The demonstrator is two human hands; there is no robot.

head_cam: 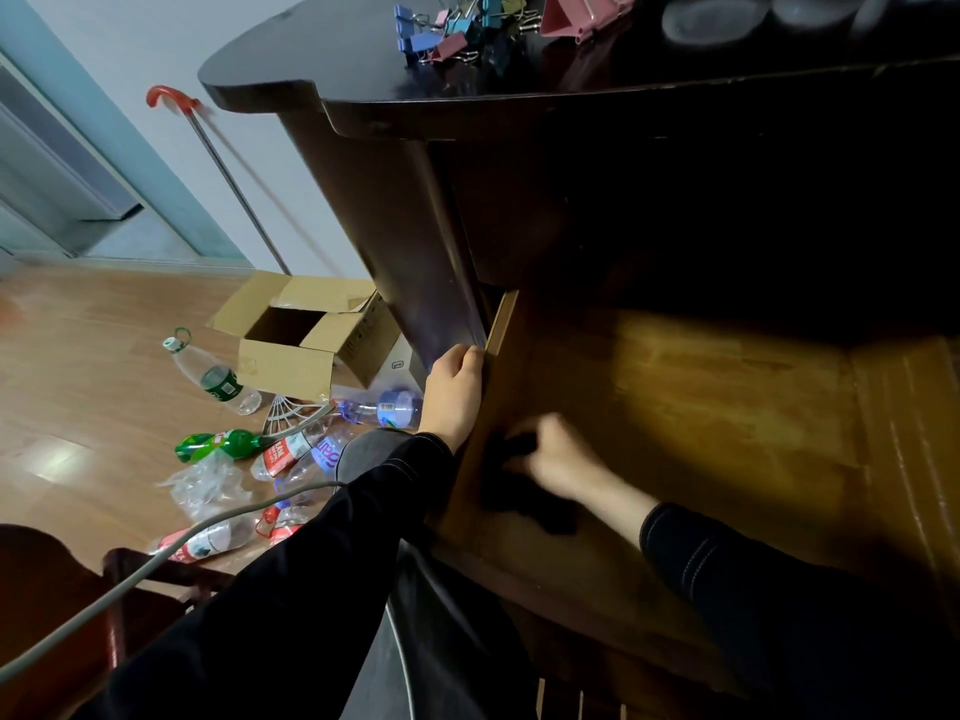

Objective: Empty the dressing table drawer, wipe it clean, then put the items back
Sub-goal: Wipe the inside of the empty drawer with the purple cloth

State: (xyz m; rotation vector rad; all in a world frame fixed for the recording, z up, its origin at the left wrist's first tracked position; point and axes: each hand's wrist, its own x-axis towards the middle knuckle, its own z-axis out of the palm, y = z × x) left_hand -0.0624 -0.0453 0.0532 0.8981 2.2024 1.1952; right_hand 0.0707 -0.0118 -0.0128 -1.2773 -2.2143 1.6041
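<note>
So the wooden drawer (pixel 701 407) rim is gripped by the left hand (pixel 454 392), a crumpled black cloth (pixel 511 491) clutched by the right hand (pixel 558 459).

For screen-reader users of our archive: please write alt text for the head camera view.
A person's right hand holds a dark cloth against the bottom of an open wooden drawer, while the left hand grips the drawer's left wall. Coloured binder clips lie on the table top; plastic bottles and an open cardboard box lie on the floor.
</note>
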